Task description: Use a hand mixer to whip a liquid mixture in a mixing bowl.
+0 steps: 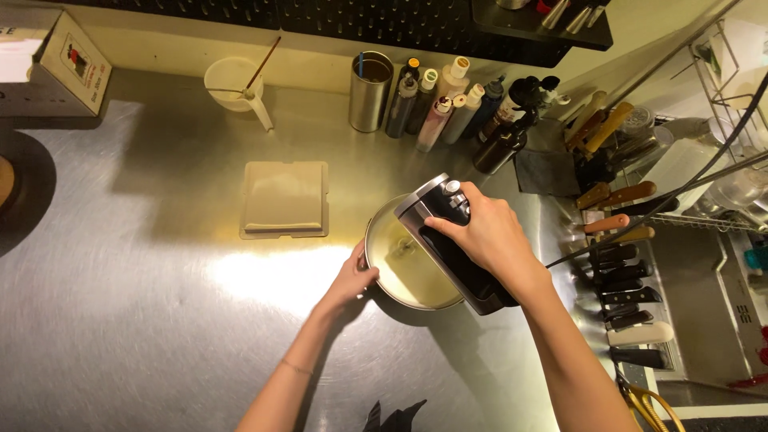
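Brushed-steel counter (144, 320): left hand (352, 280) gripping round bowl (400, 276), right hand (484, 232) clasping glossy mixer (448, 240).

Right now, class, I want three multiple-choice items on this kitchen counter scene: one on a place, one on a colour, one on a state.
1. Where does the left hand rest?
A. On the near-left rim of the metal bowl
B. On the square lid
C. On the knife rack

2. What colour is the mixture in the bowl?
A. Dark brown
B. Pale yellow
C. Bright red

3. How is the hand mixer being held?
A. Lying flat on the counter
B. Hanging on the wall
C. Gripped by the right hand over the bowl, beaters down in the mixture

Answers: 1 A, the fingers wrap that rim. 2 B, the liquid looks creamy yellow. 3 C, the hand closes on the handle above the bowl.
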